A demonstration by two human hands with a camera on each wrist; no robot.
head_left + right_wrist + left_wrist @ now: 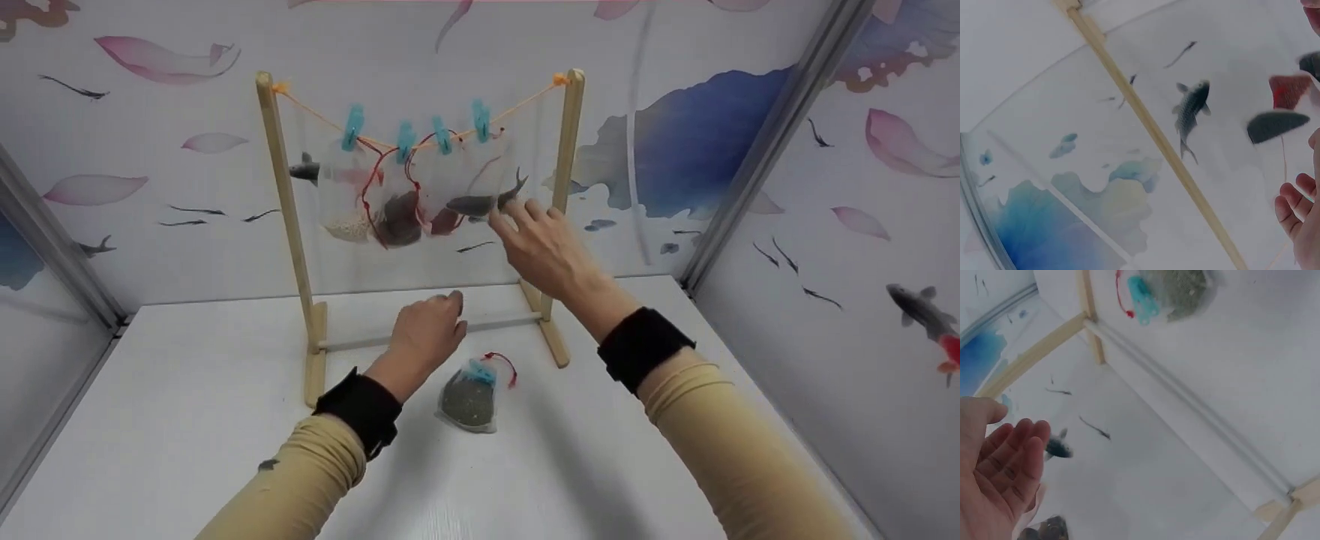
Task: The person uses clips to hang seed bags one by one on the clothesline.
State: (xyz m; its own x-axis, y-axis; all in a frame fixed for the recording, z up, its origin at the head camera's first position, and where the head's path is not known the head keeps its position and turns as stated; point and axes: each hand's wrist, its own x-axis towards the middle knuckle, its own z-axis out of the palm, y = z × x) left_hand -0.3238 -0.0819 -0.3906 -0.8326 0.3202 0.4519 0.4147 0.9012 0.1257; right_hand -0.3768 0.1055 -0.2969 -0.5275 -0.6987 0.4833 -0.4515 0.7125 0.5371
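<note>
My right hand (546, 251) is raised beside the rightmost hanging clear bag, which has dark contents (1278, 125); its fingers are loosely bent, with nothing seen gripped. Lower down, my left hand (427, 334) hovers in front of the wooden rack, fingers loosely curled and holding nothing in the left wrist view. An orange string (322, 118) sags between the posts. Several teal clothespins (353, 127) on it hold up clear drawstring bags with red cords, among them one with pale grains (349, 228) and one with dark brown contents (400, 219).
On the white table (225, 450) lies a bag of grey-green stuff (466, 401) with a teal clothespin (480, 371) and red cord. The rack's right post (568, 142) stands close to my right hand. Behind is a wall printed with fish and petals.
</note>
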